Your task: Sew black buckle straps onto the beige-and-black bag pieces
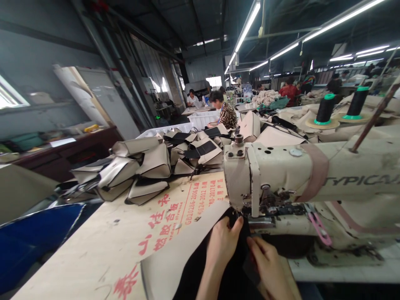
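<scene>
Under the head of a sewing machine point(281, 171) lies a piece of black fabric point(196, 271) joined to or lying against a beige panel point(175, 254). Close by the needle area, my left hand point(223, 237) presses and pinches the black fabric, thumb toward the machine. My right hand point(268, 262) grips the black fabric's right edge, a little nearer to me, with its fingers closed on it. The needle and presser foot are mostly hidden behind my left hand and the machine head.
Beige and black sewn pieces point(153, 160) are heaped on the plywood table point(103, 241) beyond my hands. Pink-handled snips point(320, 227) rest at the machine. Two black thread cones point(325, 109) stand behind it. A blue sheet point(40, 237) hangs at left; a person point(226, 112) sits farther back.
</scene>
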Demonstrator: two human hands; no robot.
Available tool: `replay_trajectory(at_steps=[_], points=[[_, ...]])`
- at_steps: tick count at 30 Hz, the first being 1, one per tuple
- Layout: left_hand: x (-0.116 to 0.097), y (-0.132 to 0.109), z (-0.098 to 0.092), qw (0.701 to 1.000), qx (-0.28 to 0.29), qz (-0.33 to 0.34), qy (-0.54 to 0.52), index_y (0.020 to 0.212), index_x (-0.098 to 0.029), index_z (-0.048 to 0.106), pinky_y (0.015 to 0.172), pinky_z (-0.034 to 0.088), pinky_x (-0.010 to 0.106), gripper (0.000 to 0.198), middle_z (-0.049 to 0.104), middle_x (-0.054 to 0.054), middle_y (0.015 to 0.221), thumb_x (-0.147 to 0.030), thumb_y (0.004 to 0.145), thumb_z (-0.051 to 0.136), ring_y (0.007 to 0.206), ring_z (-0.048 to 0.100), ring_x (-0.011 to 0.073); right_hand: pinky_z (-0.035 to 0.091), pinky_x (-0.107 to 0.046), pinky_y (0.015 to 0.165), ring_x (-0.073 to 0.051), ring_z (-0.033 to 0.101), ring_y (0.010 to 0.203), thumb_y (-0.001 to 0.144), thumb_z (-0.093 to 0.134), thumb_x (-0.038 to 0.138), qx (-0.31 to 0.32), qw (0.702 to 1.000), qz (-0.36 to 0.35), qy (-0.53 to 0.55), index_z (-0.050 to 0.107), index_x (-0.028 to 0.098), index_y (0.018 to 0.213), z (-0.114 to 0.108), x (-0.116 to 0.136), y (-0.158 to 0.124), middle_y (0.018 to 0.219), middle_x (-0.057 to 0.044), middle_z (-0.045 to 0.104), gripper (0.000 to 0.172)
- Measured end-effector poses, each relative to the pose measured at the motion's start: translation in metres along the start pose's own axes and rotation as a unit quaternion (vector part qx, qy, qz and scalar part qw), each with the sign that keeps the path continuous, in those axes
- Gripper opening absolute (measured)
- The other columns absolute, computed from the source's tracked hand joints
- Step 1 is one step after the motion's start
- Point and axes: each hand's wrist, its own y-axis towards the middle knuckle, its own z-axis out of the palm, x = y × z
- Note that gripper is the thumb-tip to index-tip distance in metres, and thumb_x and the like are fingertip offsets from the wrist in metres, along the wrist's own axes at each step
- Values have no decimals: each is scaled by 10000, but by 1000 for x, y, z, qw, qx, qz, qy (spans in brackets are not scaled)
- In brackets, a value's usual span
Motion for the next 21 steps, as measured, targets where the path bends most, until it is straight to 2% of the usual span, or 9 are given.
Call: replay_trajectory(at_steps=[3,8,12,18,21], points=[[2,3,3,1000,10,-4,-17,533,-183,364,466,208,217,410,312,-62,476,-505,772,449,474,325,85,331,-214,485,-126,397,529,735,485,527,-40,997,45,57,526,181,581,9,0,6,532,17,424,382],[0,12,2,1000,23,-2,-21,576,-161,496,469,222,218,393,401,-44,500,-495,777,449,477,350,89,310,-226,470,-122,363,492,708,475,512,-78,993,70,48,513,191,553,9,8,12,488,28,397,358],[-7,20,-4,999,35,4,-1,649,-145,581,508,278,212,357,537,0,574,-444,788,443,516,428,102,327,-222,487,-122,388,501,702,454,508,-87,993,66,46,512,186,538,15,11,17,480,26,412,365],[-9,28,-7,999,32,-2,21,616,-144,569,503,283,213,382,584,43,599,-461,787,442,519,455,110,334,-214,453,-117,401,469,722,450,517,-100,991,69,49,497,186,523,19,9,23,457,22,414,389],[-11,30,-8,999,29,-1,27,651,-149,583,505,286,217,379,605,61,637,-470,791,436,525,463,116,326,-211,424,-107,387,422,738,463,545,-86,991,80,56,458,190,512,23,11,23,422,33,391,422]])
